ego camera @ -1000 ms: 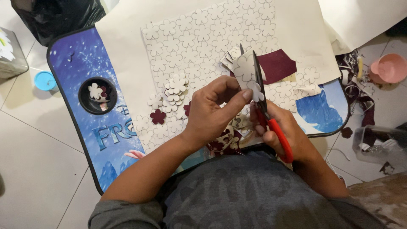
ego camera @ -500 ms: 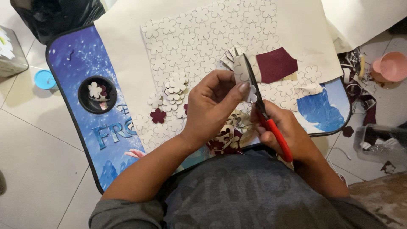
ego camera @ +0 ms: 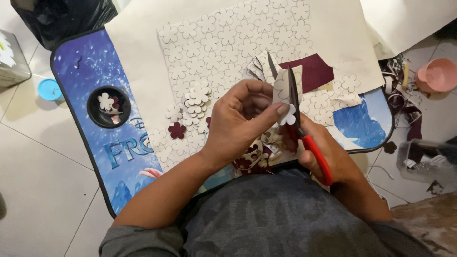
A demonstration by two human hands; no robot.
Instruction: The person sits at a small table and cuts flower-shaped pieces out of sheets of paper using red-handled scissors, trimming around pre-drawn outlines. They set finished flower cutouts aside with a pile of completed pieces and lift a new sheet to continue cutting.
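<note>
Snipping a white flower piece (ego camera: 287, 101) held by the left hand (ego camera: 240, 124), the right hand (ego camera: 323, 154) grips red-handled scissors (ego camera: 304, 128); a pile of cut flowers (ego camera: 195, 97) is done, most of the printed sheet (ego camera: 228, 35) uncut.

The blue lap table (ego camera: 90, 66) with its printed snow scene is my landmark here. Off its far left corner, on the floor tiles, sits a small greyish box (ego camera: 10, 59) with a pale flower print on its top. Just beyond the table's top end lies a black plastic bag (ego camera: 62, 16), crumpled and glossy. Past the table's right end, low on the floor, stands a clear plastic container (ego camera: 428, 159) holding scraps. No screens or signs show.
</note>
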